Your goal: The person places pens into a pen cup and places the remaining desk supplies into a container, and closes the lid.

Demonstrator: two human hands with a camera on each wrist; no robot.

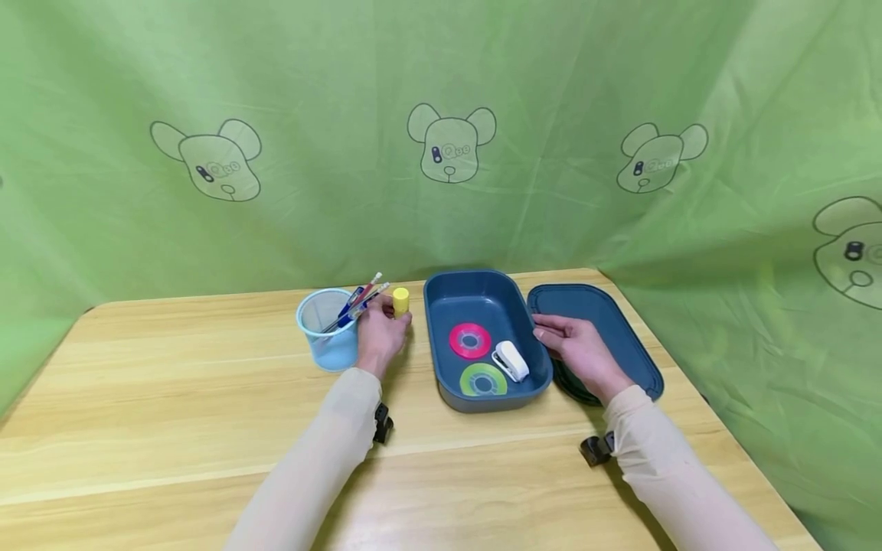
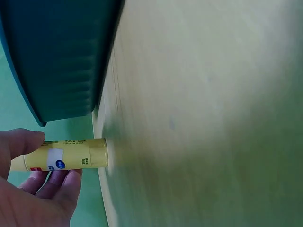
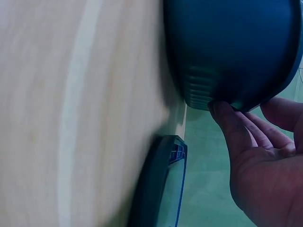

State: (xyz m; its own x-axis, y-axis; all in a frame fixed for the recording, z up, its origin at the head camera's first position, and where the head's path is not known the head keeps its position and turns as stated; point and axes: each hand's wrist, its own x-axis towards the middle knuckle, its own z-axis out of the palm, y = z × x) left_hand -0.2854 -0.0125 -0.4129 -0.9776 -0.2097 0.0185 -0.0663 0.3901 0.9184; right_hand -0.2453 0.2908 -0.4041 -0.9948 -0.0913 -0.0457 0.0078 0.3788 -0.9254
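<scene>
A yellow glue stick (image 2: 71, 154) stands upright between the thumb and fingers of my left hand (image 1: 381, 333), its base close to the tabletop in the left wrist view. Just left of that hand is a light blue pen cup (image 1: 332, 348) holding several pens and pencils. My right hand (image 1: 577, 348) reaches the right side of a dark blue bin (image 1: 460, 399). Its nearly straight fingers touch the bin's outer wall, and the thumb is at the rim in the right wrist view. Inside the bin lie a pink disc (image 1: 470, 329), a green disc (image 1: 474, 386) and a white stapler (image 1: 512, 360).
A dark blue lid (image 1: 623, 348) lies right of the bin, partly under my right hand. Behind the wooden table (image 1: 172, 413) hangs a green curtain (image 1: 331, 153) with bear-face prints, which continues along both sides.
</scene>
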